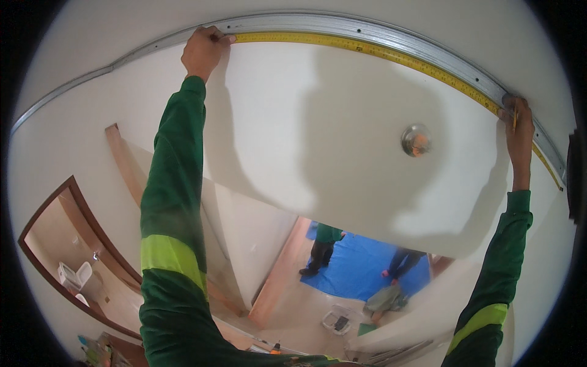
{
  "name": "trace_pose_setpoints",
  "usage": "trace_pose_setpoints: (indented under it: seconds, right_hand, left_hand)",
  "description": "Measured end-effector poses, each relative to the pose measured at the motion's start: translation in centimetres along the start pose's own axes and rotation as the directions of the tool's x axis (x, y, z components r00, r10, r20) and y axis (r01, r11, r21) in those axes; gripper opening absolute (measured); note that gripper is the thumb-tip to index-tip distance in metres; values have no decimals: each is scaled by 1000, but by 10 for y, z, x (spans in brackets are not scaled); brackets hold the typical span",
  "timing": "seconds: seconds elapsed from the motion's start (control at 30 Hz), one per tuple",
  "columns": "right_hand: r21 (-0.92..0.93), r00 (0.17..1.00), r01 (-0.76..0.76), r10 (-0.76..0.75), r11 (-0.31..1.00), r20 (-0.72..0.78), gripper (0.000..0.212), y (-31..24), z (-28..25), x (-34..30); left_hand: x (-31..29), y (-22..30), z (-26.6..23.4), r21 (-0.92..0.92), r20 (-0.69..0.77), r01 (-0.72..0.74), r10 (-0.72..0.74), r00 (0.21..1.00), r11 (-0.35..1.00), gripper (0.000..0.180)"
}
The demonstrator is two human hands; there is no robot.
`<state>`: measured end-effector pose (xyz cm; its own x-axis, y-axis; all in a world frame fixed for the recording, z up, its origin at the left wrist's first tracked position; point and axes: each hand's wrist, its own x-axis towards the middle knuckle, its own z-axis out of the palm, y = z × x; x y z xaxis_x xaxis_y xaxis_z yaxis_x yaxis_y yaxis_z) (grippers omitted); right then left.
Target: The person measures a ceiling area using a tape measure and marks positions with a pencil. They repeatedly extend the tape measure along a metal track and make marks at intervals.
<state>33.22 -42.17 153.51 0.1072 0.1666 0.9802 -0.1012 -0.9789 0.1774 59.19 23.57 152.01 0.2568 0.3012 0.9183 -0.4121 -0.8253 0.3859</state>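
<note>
Tape (318,40), yellow and drawn out, runs in the head view along the lower edge of a metal track (293,23) on a pale surface. The left hand (202,54) pinches the tape's left part; the right hand (520,131) is clamped on it farther right, a slim yellow stick (515,119) showing at its fingers. Beyond, the tape's tip hangs free of both hands.

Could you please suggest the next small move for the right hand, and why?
Perhaps mark the metal track with what looks like a pencil in the right hand, since it and the left hand hold the yellow tape measure along the track.
</note>
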Motion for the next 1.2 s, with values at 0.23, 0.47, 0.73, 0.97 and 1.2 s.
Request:
trace_pose_setpoints:
  seconds: [0.23, 0.47, 0.73, 0.97, 1.2]
  right_hand:
    - [-236, 987, -101, 67, 966, -148, 35, -59, 20, -5]
    - [28, 989, -45, 49, 999, -137, 33, -110, 41, -2]
    - [141, 992, 118, -112, 983, -54, 32, -181, 66, 20]
    - [108, 940, 339, -331, 934, -87, 37, -234, 79, 36]
    - [130, 899, 421, -393, 898, -196, 38, -251, 96, 40]
  left_hand:
    - [-3, 5, 2, 31, -18, 27, -26, 999, 999, 30]
    - [-3, 9, 0, 65, -27, 13, -11, 1000, 998, 30]
    - [1, 3, 2, 106, -12, -10, 12, 1000, 994, 36]
    - [1, 6, 0, 143, 21, 6, -9, 1000, 990, 39]
    - [2, 12, -5, 94, 47, 43, -47, 998, 995, 32]
